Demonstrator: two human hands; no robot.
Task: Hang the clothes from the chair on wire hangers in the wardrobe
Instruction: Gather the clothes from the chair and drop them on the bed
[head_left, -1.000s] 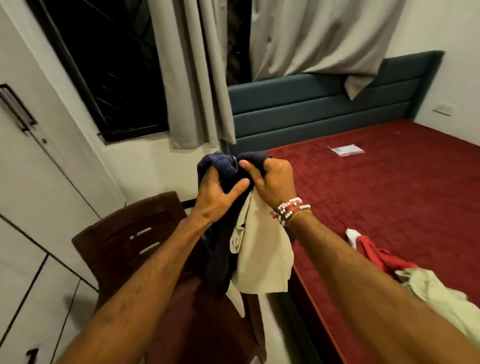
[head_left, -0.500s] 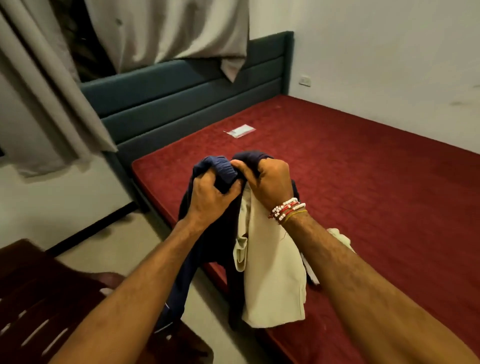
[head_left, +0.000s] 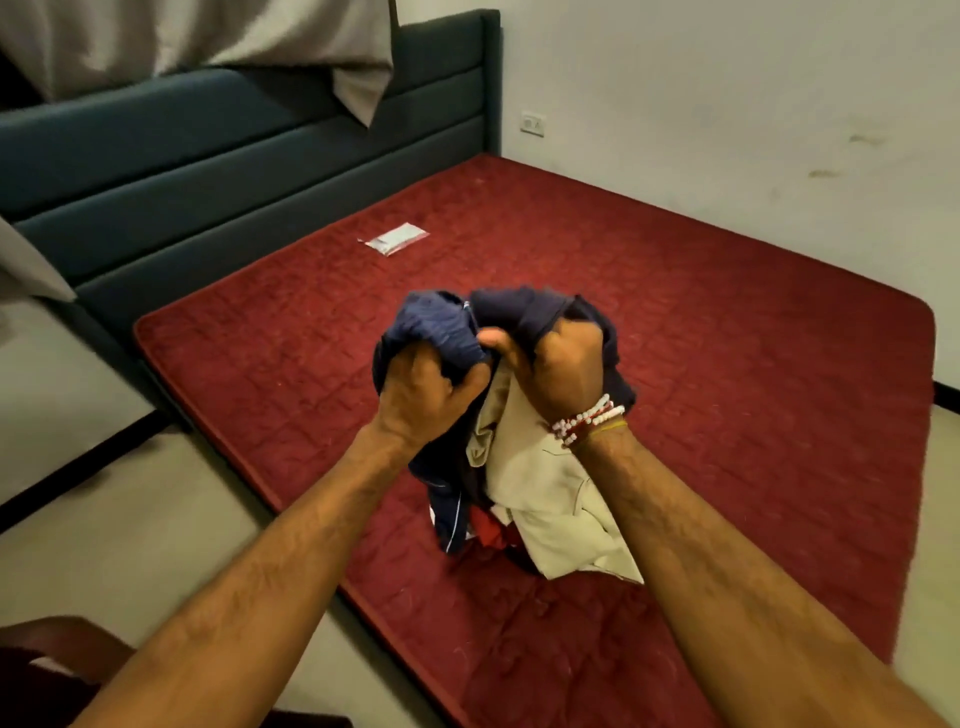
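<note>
Both my hands grip one bunch of clothes above the red bed (head_left: 727, 364). My left hand (head_left: 423, 395) clutches a navy blue garment (head_left: 436, 327) at its top. My right hand (head_left: 561, 369), with beaded bracelets at the wrist, grips the dark fabric too, and a beige garment (head_left: 550, 499) hangs below it. The lower ends of the clothes reach down to the mattress, where a bit of red cloth (head_left: 488, 530) shows under them. The brown chair (head_left: 47, 670) is at the bottom left corner. No wardrobe or hanger is in view.
A small white packet (head_left: 395, 239) lies on the mattress near the blue padded headboard (head_left: 208, 171). Grey curtains (head_left: 197, 36) hang over the headboard. Pale floor (head_left: 104, 493) lies between chair and bed. White walls stand behind and to the right.
The view has swung right from the chair and window to the bed. Both hands have carried the bunched clothes over the mattress, keeping the same grip.
</note>
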